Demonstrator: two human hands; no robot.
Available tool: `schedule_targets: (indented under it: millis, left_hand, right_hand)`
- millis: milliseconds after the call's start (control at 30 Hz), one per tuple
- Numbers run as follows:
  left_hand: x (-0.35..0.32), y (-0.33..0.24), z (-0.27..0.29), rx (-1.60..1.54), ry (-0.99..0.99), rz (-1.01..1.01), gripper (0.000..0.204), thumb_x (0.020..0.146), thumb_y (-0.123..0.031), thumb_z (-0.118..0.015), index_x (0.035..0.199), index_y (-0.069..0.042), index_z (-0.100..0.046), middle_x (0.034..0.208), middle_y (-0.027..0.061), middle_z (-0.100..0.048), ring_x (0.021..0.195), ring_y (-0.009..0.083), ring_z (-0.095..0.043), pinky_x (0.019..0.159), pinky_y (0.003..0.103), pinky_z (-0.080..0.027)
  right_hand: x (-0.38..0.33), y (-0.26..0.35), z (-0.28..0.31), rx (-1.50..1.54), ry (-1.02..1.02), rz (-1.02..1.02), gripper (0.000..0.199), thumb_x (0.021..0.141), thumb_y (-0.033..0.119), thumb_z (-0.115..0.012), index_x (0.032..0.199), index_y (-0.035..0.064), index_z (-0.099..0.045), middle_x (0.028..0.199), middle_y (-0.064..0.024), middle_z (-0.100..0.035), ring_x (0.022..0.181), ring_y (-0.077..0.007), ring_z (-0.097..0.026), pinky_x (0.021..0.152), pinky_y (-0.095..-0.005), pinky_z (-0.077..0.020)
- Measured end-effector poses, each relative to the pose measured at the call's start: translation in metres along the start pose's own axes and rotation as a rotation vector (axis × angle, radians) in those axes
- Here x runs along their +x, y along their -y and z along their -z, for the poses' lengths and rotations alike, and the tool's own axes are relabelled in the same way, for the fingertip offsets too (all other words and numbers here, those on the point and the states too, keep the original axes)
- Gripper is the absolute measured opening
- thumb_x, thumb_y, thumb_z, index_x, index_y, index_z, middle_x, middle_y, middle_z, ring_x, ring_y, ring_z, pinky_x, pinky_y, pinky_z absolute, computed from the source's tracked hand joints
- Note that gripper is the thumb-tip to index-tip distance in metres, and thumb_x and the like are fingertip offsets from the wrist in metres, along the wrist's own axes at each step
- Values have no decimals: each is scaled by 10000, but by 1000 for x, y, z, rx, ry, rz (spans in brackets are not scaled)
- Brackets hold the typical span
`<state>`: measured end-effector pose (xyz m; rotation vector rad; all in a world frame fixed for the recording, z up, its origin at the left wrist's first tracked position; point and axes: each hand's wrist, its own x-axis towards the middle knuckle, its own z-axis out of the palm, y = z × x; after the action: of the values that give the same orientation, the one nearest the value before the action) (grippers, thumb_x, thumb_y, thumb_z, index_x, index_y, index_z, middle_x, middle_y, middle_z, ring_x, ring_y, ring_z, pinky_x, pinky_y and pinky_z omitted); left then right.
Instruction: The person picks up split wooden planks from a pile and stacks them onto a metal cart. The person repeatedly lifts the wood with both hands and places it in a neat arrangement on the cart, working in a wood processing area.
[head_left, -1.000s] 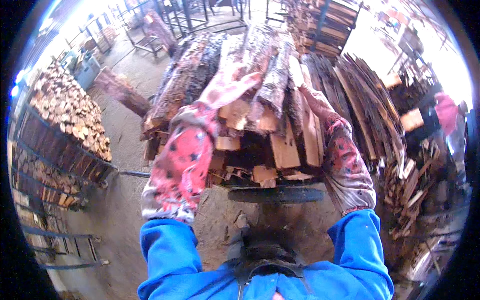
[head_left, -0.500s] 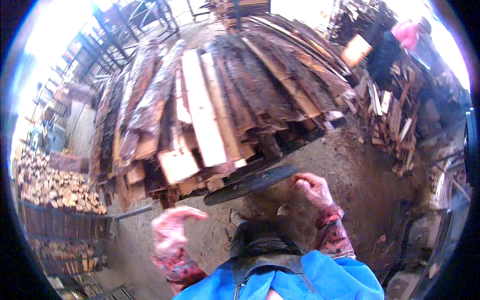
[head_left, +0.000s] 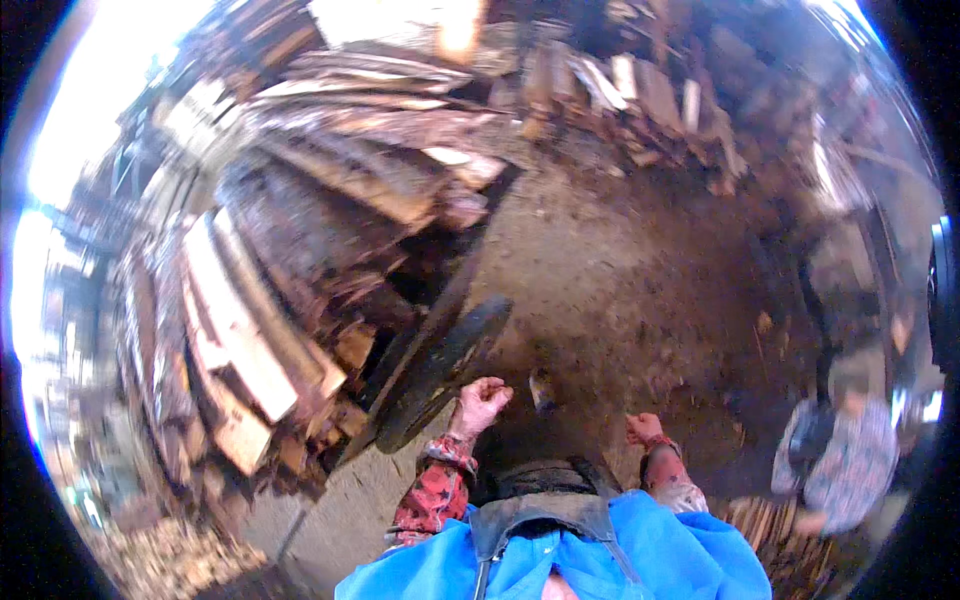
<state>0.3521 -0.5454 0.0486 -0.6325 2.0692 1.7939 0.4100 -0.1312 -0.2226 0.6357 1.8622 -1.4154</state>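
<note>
My left hand (head_left: 482,405) is in front of my body with its fingers curled in, and nothing shows in it. It is close to a long dark piece with rounded ends (head_left: 445,370), which runs along the edge of a stack of rough slabs with bark (head_left: 330,215); I cannot tell if they touch. My right hand (head_left: 643,428) hangs over the dirt floor, apart from the wood. It is small and blurred, its fingers drawn in, with no object visible in it. A pale sawn board (head_left: 240,315) lies on top of the slabs.
Split wood (head_left: 640,100) is heaped at the far side. Cut firewood (head_left: 175,560) lies at the lower left. At the right a person in a checked shirt (head_left: 850,465) is beside a bundle of thin wood pieces (head_left: 780,535). Brown dirt floor (head_left: 620,260) lies between.
My view has swung to the right, so the slab stack now lies on the left. My left hand has curled its fingers. A person in a checked shirt has come into view.
</note>
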Motion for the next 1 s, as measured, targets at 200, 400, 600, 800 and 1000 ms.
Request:
schedule_targets:
  millis: [200, 400, 600, 800, 1000]
  left_hand:
    - [5, -21, -58, 203, 257, -9, 403, 821, -245, -733, 1094, 21, -602, 916, 71, -670, 822, 126, -617, 716, 271, -508]
    - [32, -25, -130, 287, 396, 158, 415, 815, -259, -727, 1080, 40, -615, 903, 86, -672, 799, 136, -623, 709, 274, -509]
    - [97, -31, -197, 494, 489, 106, 445, 823, -284, -712, 1087, 60, -609, 894, 90, -675, 753, 134, -614, 646, 276, -501]
    - [155, -63, -244, 374, 405, 155, 285, 834, -227, -683, 946, 35, -664, 802, 74, -670, 694, 133, -618, 607, 257, -490]
    - [203, -67, -220, 471, 267, 200, 220, 843, -175, -643, 749, 23, -657, 658, 82, -641, 534, 153, -582, 496, 282, -460]
  right_hand:
    - [-116, -73, -2, 255, -126, -311, 372, 884, 370, -615, 794, 9, -596, 665, -116, -609, 524, -244, -607, 455, -345, -494]
    - [-117, -133, -1, 747, -63, -378, 296, 874, 298, -636, 791, 18, -589, 681, -120, -611, 537, -252, -592, 470, -376, -485]
    - [-62, -130, 61, 1083, 227, -347, 259, 888, 262, -630, 813, 16, -602, 665, -100, -615, 570, -195, -595, 482, -347, -480]
    - [-40, -29, 170, 407, -280, -282, 264, 896, 286, -639, 828, 33, -608, 643, -44, -587, 529, -148, -560, 450, -307, -442]
    - [-2, 21, 245, 338, -367, -243, 289, 881, 326, -648, 842, 40, -638, 665, -14, -596, 580, -140, -581, 508, -292, -473]
